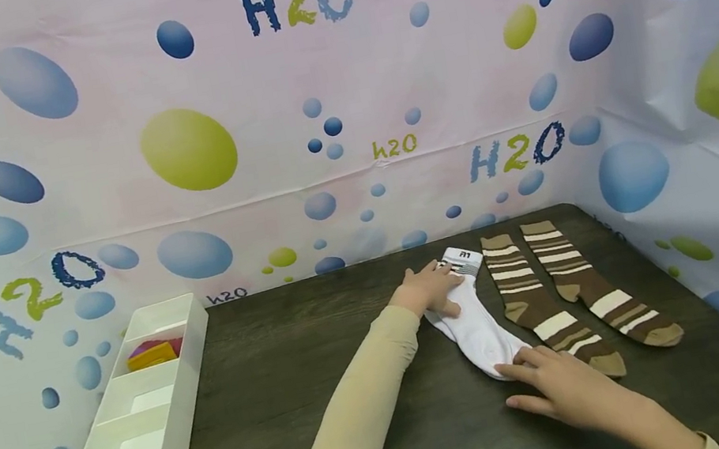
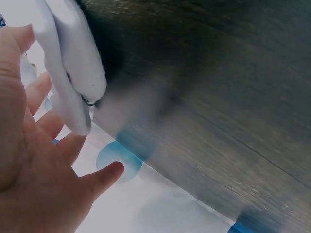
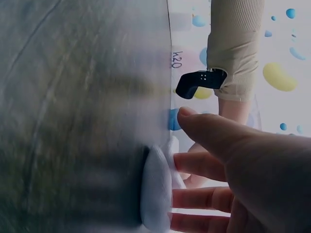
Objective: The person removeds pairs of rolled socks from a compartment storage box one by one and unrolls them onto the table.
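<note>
A pair of white socks (image 1: 477, 328), one lying over the other, is spread on the dark table with striped cuffs pointing away. My left hand (image 1: 427, 291) rests on the cuff end, fingers extended and spread. At the toe end, the fingertips of my right hand (image 1: 561, 385) touch the fabric, the fingers fairly straight. The left wrist view shows the layered white socks (image 2: 77, 58) beside the splayed fingers. In the right wrist view the sock's rounded end (image 3: 156, 189) meets my right fingertips, with the thumb held apart.
Two brown striped socks (image 1: 541, 297) (image 1: 605, 285) lie side by side right of the white pair. A white divided tray (image 1: 188, 383) stands at the left, with folded colourful items (image 1: 154, 353) in one compartment. A printed backdrop (image 1: 335, 84) rises behind the table (image 1: 275, 400).
</note>
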`<state>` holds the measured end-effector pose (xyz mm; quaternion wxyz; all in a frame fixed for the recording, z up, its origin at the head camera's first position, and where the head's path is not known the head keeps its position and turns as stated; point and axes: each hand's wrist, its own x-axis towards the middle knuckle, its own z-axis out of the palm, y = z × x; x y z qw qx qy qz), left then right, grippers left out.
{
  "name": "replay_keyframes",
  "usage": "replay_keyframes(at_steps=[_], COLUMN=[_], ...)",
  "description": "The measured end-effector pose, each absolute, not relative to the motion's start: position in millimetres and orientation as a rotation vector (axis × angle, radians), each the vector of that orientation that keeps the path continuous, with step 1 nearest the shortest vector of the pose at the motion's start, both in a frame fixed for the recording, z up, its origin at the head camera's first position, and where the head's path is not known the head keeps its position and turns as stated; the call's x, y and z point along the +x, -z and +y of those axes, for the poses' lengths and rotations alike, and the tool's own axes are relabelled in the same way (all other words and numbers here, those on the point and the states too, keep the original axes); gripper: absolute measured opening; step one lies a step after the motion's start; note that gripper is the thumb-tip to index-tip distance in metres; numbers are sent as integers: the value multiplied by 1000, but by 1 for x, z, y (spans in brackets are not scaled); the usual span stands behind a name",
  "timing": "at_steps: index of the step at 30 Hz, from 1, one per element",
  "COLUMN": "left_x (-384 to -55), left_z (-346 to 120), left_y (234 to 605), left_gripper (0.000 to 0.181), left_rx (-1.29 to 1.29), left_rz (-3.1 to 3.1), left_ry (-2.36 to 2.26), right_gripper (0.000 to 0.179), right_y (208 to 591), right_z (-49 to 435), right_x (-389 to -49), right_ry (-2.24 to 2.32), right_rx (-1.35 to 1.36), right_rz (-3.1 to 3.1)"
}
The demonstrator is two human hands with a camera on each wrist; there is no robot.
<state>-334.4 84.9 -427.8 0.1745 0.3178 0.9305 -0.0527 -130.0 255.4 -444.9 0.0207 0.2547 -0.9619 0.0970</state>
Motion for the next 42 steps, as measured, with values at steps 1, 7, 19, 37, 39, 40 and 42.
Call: replay_keyframes(at_steps=[1,7,19,37,39,40,42], left_x=[-335,-340,-360,-365,-366,-366,-368], left_z=[86,90,78,84,86,88,90], left_y=[428,429,437,447,448,448,449], left_gripper=[65,62,52,41,38,37,33], left_rx=[904,955,856,717,703,702,709], left_rz=[2634,2616,2925,2954,2952,2954,2957], left_ry=[144,99,-118,-190,-205,-214,-220], right_gripper=[48,45,38,28,26,25,24], right_y=[444,440,450,453,453,453,453], right_z=[257,261,267,264,264,264,265], right_x=[-130,-133,-156,-176,-176,-176,-175], right_ry=[-313,-337,-232,-117,-108,-102,-92], right_rx=[785,769,738,1056,1059,1059,1055], right_rz=[-2989,-2982,-2426,-2363,-2367,-2370,-2378])
